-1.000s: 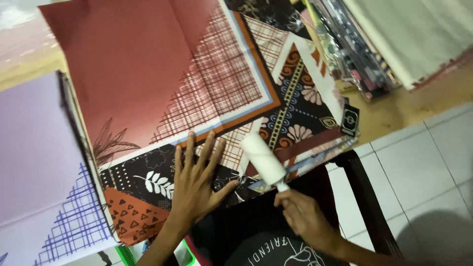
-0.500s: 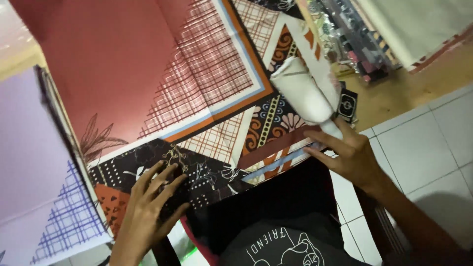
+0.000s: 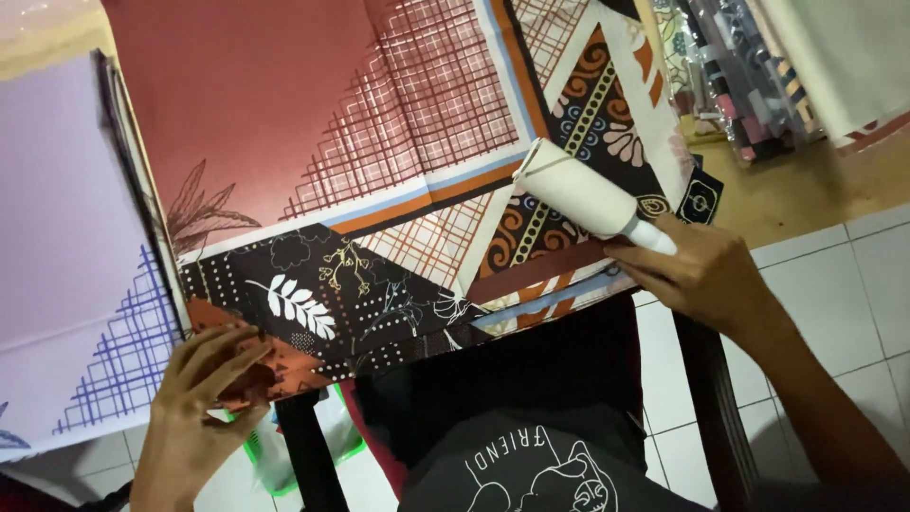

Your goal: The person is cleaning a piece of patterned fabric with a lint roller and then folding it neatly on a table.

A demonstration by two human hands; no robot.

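While my right hand point(image 3: 706, 275) grips the white handle of the lint roller point(image 3: 578, 194), its sticky drum rests on the patterned cloth point(image 3: 379, 171) toward the right of the surface. My left hand point(image 3: 204, 389) curls its fingers over the cloth's near left corner, pinning it. I judge the roller light and stiff, best held by its handle, and the cloth soft and quick to shift.

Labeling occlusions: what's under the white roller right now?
The white roller, held in the right hand, rests on the patterned folded cloth: swirl and plaid panels show around it. The patch beneath the roller and whatever supports the cloth are covered.
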